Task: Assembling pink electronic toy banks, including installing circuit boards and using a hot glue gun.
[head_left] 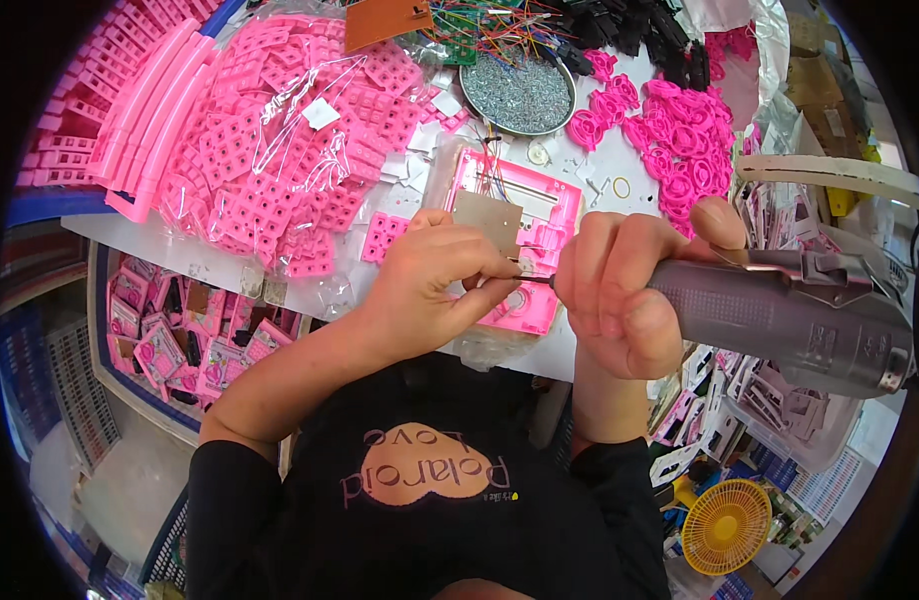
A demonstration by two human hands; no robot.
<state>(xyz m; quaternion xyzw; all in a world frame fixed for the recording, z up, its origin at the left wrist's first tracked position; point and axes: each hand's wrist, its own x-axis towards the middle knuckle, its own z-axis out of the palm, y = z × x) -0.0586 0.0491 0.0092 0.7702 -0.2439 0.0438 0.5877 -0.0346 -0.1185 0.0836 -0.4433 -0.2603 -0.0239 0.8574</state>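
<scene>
My right hand (625,290) is wrapped round a grey electric screwdriver (780,315), which lies nearly level with its thin bit pointing left. My left hand (425,280) is closed in a pinch at the bit's tip; whatever is between the fingertips is too small to make out. Both hands are over the near part of a pink plastic housing (548,205) on the white table. A tan circuit board (488,222) with thin wires lies on the housing, partly covered by my left hand. A pink keypad piece (385,237) sits just left of it.
A clear bag of pink keypad pieces (270,150) fills the left. Behind the housing stands a round dish of small screws (520,95), near loose coloured wires (490,30). Pink ring-shaped parts (685,140) are heaped at right. A crate (195,425) of pink assemblies and a yellow basket (727,527) are lower down.
</scene>
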